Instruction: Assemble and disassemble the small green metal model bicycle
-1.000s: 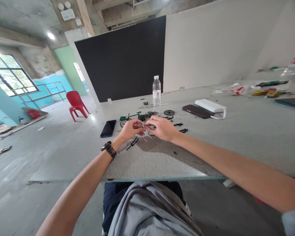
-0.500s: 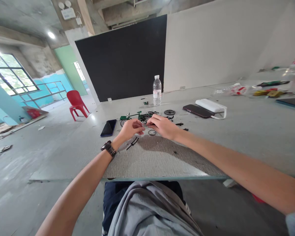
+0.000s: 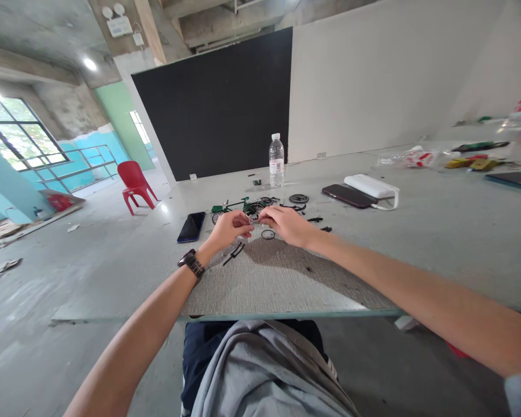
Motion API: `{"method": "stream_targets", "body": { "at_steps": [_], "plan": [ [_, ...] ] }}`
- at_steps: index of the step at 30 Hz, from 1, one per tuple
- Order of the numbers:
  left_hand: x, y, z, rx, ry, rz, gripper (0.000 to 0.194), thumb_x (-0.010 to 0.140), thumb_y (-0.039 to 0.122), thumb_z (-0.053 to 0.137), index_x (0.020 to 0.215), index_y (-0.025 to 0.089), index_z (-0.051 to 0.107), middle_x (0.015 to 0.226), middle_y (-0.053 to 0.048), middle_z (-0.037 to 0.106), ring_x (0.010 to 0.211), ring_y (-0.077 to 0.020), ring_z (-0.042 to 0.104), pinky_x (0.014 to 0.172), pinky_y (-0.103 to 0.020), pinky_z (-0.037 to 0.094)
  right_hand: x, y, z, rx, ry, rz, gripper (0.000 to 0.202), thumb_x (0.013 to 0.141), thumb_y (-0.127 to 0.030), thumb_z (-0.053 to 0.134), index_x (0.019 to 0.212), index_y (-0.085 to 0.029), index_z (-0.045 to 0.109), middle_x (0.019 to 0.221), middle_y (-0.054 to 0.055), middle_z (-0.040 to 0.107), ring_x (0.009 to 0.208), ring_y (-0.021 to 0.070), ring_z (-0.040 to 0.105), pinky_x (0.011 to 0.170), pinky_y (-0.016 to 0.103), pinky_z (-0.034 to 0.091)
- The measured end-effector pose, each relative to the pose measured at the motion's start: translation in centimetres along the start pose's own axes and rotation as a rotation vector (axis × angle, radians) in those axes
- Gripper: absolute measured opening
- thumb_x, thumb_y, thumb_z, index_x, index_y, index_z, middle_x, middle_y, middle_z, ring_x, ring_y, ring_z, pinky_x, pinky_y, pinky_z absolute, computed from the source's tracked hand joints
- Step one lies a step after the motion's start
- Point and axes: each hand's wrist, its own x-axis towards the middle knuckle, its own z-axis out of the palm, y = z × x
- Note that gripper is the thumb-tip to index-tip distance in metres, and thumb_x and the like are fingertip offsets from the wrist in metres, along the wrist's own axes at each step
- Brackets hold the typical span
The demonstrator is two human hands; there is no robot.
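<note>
My left hand [image 3: 233,227] and my right hand [image 3: 285,224] meet over the table, fingertips pinched close together. Between them is something small that I cannot make out. Just beyond the fingers stands a green model bicycle [image 3: 245,200], partly hidden by the hands. A thin black ring [image 3: 268,234] lies below my right fingers. Nearer to me, beside my left wrist, rests a black fork-shaped part [image 3: 234,253]. A small spoked wheel [image 3: 298,198] lies behind my right hand, and small black parts [image 3: 315,219] are scattered to its right.
A dark phone [image 3: 191,227] lies left of my hands. A water bottle [image 3: 276,161] stands behind the bicycle. Right of it are another phone [image 3: 349,196] and a white power bank [image 3: 371,190] with a cable. The table's front edge [image 3: 286,317] is by my lap.
Both hands hold nearly the same pose, fingertips still together. The whole view has shifted very slightly; the parts on the table lie as before.
</note>
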Motion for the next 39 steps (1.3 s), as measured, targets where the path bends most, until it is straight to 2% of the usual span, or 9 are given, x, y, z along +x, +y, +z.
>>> {"method": "stream_targets", "body": {
  "at_steps": [2,7,9,13,19,26,30,35,39],
  "plan": [
    [0.0,0.04,0.02,0.004,-0.003,0.002,0.026,0.082,0.029,0.084,0.085,0.015,0.063,0.069,-0.002,0.071,0.065,-0.0152,0.073,0.064,-0.028,0.061,0.02,0.07,0.17,0.005,-0.019,0.01,0.023,0.107,-0.024,0.043,0.112,-0.021,0.065,0.105,0.011,0.069,0.096,0.0243,0.067,0.083,0.039,0.052],
    [0.01,0.16,-0.05,0.009,-0.002,-0.005,0.024,0.083,0.027,0.083,0.086,0.014,0.063,0.068,-0.002,0.071,0.065,-0.0151,0.073,0.065,-0.028,0.061,0.03,0.12,0.35,-0.001,-0.019,-0.021,0.02,0.105,-0.025,0.046,0.115,-0.019,0.062,0.121,0.015,0.063,0.099,0.024,0.065,0.083,0.037,0.052],
    [-0.02,0.16,-0.07,0.002,-0.01,-0.007,0.025,0.082,0.028,0.084,0.086,0.014,0.063,0.069,-0.002,0.071,0.065,-0.0155,0.073,0.065,-0.028,0.062,-0.02,0.12,0.28,-0.01,-0.021,-0.007,0.017,0.105,-0.023,0.046,0.106,-0.02,0.062,0.112,0.013,0.066,0.096,0.0241,0.065,0.08,0.037,0.05],
    [-0.03,0.08,-0.05,0.0,-0.025,0.001,0.028,0.08,0.029,0.085,0.085,0.014,0.063,0.072,-0.002,0.071,0.066,-0.0158,0.073,0.064,-0.027,0.061,-0.06,0.1,0.2,0.002,-0.087,0.047,0.02,0.106,-0.024,0.044,0.096,-0.021,0.062,0.085,0.006,0.066,0.075,0.0211,0.061,0.072,0.035,0.046],
    [0.04,0.11,-0.15,0.029,-0.006,0.016,0.023,0.083,0.027,0.082,0.085,0.014,0.063,0.069,-0.002,0.071,0.064,-0.0141,0.072,0.064,-0.026,0.06,0.02,0.15,0.49,0.009,-0.017,-0.006,0.013,0.104,-0.025,0.048,0.104,-0.021,0.06,0.114,0.013,0.062,0.091,0.023,0.063,0.078,0.036,0.048],
    [-0.19,0.07,-0.06,-0.013,-0.034,0.01,0.026,0.08,0.027,0.085,0.086,0.014,0.063,0.071,-0.001,0.07,0.065,-0.0148,0.072,0.063,-0.027,0.061,-0.04,-0.09,0.18,-0.054,-0.032,-0.004,0.015,0.102,-0.017,0.048,0.094,-0.021,0.059,0.1,0.01,0.066,0.088,0.0225,0.062,0.078,0.036,0.045],
    [-0.31,0.26,-0.02,0.026,-0.042,0.019,0.022,0.081,0.024,0.082,0.084,0.014,0.063,0.072,-0.002,0.07,0.064,-0.0143,0.072,0.063,-0.027,0.061,-0.02,-0.04,0.48,-0.047,-0.066,0.005,0.02,0.103,-0.019,0.046,0.086,-0.021,0.057,0.09,0.008,0.063,0.082,0.0223,0.059,0.075,0.036,0.044],
    [-0.24,0.61,0.03,0.057,-0.015,0.037,0.023,0.083,0.028,0.081,0.084,0.015,0.062,0.071,-0.002,0.07,0.064,-0.0139,0.072,0.063,-0.025,0.06,-0.05,-0.28,0.55,-0.043,-0.043,0.0,0.015,0.105,-0.022,0.045,0.101,-0.02,0.06,0.111,0.013,0.059,0.086,0.0224,0.061,0.076,0.036,0.049],
    [-0.19,0.44,0.1,0.02,-0.017,0.023,0.026,0.081,0.03,0.083,0.086,0.015,0.062,0.07,-0.001,0.07,0.064,-0.0147,0.072,0.063,-0.026,0.061,-0.12,-0.66,0.15,-0.085,-0.047,-0.003,0.02,0.104,-0.018,0.042,0.104,-0.019,0.062,0.112,0.014,0.06,0.086,0.0233,0.062,0.077,0.037,0.05]
  ]
}}
